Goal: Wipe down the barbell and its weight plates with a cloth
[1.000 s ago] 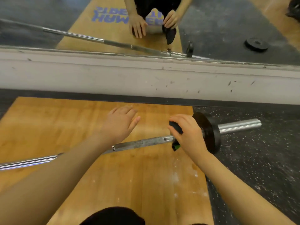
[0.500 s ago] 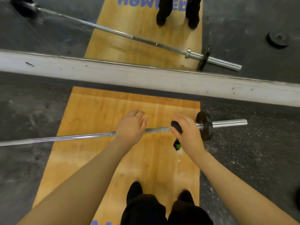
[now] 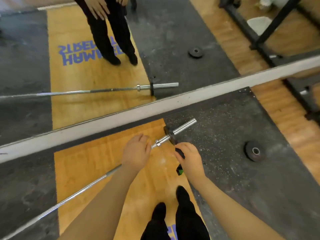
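Note:
The steel barbell [image 3: 72, 196] lies on the floor, running diagonally from lower left to its sleeve end near the mirror. A small black weight plate [image 3: 168, 134] sits on that sleeve. My left hand [image 3: 136, 151] hangs above the shaft near the collar with relaxed fingers and holds nothing. Just right of the bar and below the plate, my right hand [image 3: 190, 158] grips a black cloth [image 3: 179, 154] with a green tag. The cloth is off the bar.
A loose black plate [image 3: 254, 151] lies on the rubber floor to the right. A white baseboard [image 3: 103, 125] and a wall mirror run behind the bar. A black rack frame [image 3: 310, 108] stands at far right. My feet are on the wooden platform [image 3: 90, 170].
The view has risen and swung as I stood up. Both hands have lifted away from the bar, and the cloth in my right hand has come off the shaft.

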`<action>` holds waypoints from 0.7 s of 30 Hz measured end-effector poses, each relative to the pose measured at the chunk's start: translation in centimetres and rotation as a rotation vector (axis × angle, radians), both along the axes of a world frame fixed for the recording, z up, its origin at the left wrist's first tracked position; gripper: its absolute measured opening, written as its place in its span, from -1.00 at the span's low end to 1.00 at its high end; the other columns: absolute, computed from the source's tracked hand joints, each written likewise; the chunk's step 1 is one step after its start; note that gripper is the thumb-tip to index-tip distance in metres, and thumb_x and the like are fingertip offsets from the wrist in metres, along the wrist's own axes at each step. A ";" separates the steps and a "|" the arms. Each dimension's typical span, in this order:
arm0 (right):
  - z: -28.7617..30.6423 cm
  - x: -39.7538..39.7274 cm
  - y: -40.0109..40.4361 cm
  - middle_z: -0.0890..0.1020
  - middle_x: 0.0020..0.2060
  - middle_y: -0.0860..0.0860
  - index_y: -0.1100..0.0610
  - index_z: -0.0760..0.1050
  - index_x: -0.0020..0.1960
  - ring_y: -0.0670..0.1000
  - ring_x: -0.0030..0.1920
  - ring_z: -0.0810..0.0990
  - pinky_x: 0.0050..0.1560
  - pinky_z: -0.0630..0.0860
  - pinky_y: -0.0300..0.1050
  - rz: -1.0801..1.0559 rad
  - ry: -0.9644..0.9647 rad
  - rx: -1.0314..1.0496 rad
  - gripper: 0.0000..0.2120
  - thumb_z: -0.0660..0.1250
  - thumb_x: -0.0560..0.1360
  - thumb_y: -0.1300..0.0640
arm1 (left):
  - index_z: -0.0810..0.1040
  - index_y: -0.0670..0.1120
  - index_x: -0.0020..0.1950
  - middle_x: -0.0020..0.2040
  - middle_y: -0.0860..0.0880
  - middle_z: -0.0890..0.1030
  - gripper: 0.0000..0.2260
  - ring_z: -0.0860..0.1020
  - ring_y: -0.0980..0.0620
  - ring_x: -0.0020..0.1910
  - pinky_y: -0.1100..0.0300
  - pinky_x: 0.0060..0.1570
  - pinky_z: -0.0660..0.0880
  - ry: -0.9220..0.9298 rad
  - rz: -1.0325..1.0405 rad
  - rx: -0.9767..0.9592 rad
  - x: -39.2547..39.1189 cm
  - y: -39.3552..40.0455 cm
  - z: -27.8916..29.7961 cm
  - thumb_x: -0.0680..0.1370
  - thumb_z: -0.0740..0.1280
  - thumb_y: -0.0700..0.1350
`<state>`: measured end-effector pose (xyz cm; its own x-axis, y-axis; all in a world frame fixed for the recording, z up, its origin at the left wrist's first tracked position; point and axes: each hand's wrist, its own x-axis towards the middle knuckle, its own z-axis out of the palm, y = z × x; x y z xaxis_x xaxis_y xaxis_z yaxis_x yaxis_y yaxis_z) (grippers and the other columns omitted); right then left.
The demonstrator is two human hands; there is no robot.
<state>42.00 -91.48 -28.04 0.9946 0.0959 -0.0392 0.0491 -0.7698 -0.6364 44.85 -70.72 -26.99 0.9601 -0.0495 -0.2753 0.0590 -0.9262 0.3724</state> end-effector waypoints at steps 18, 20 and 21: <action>7.6 -22.1 -18.5 0.62 0.01 0.04 0.19 0.60 0.06 0.06 0.08 0.53 0.10 0.34 -0.28 -1.089 -0.061 0.044 -0.85 0.41 0.52 0.16 | 0.45 -0.09 0.42 0.45 -0.10 0.41 -0.63 0.37 -0.03 0.42 0.06 0.36 0.31 -0.136 -0.945 -0.120 -6.2 -31.2 9.7 0.67 0.11 0.01; 7.8 -25.7 -20.3 0.62 -0.01 0.05 0.20 0.60 0.04 0.07 0.07 0.53 0.10 0.34 -0.27 -1.197 -0.074 0.048 -0.87 0.42 0.52 0.17 | 0.45 -0.10 0.42 0.45 -0.11 0.41 -0.63 0.37 -0.03 0.42 0.05 0.36 0.31 -0.140 -1.050 -0.136 -9.1 -35.0 9.9 0.67 0.12 0.00; 7.8 -27.6 -21.1 0.62 -0.01 0.05 0.20 0.60 0.03 0.07 0.06 0.53 0.10 0.36 -0.26 -1.244 -0.079 0.051 -0.87 0.42 0.52 0.18 | 0.45 -0.11 0.42 0.44 -0.11 0.41 -0.63 0.37 -0.03 0.42 0.05 0.36 0.31 -0.141 -1.102 -0.139 -10.6 -36.9 9.9 0.67 0.12 0.00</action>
<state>14.40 -112.61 -20.23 0.4111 -0.9116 0.0012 -0.6548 -0.2962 -0.6954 34.20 -107.60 -17.11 0.3949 -0.9140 -0.0930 -0.8189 -0.3961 0.4154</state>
